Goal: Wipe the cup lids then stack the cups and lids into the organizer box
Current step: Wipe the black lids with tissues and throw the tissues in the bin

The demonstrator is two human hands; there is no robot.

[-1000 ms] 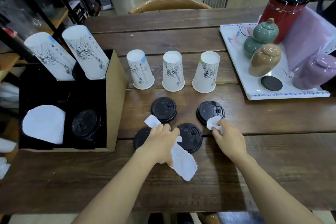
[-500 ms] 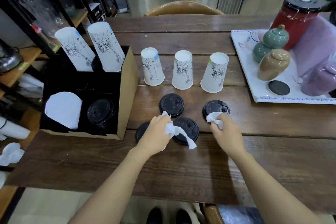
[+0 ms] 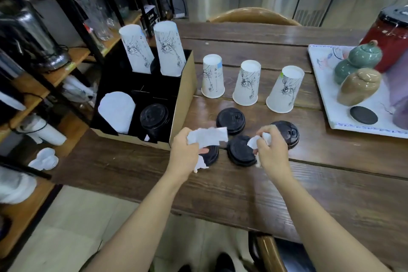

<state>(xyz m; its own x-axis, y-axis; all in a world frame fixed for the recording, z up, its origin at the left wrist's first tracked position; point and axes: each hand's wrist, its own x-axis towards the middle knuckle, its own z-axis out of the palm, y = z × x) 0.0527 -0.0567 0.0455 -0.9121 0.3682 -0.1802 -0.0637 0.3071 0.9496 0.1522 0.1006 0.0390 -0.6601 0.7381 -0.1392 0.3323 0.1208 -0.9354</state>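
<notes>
Several black cup lids lie on the wooden table: a far one [image 3: 230, 119], a middle one [image 3: 239, 149], a right one [image 3: 289, 132] and a left one [image 3: 210, 154] partly under my left hand. My left hand [image 3: 186, 152] grips a white tissue [image 3: 208, 136] above that left lid. My right hand [image 3: 272, 152] holds a smaller crumpled tissue piece [image 3: 256, 141] over the middle lid. Three white printed cups [image 3: 246, 83] stand upside down behind the lids. The cardboard organizer box [image 3: 184, 95] at left holds two tall cup stacks [image 3: 169, 48], a lid stack [image 3: 154, 117] and a white cup [image 3: 117, 111].
A white tray [image 3: 326, 104] at the right carries ceramic jars [image 3: 357, 86], a red canister [image 3: 390, 35] and a black coaster [image 3: 363, 115]. Shelving with glassware stands to the left of the table. A wooden chair back [image 3: 251, 15] shows at the far edge.
Both hands have lifted off the lids and drawn closer together; the left hand has gathered its long tissue up. The view has shifted right and closer, so everything sits further right.
</notes>
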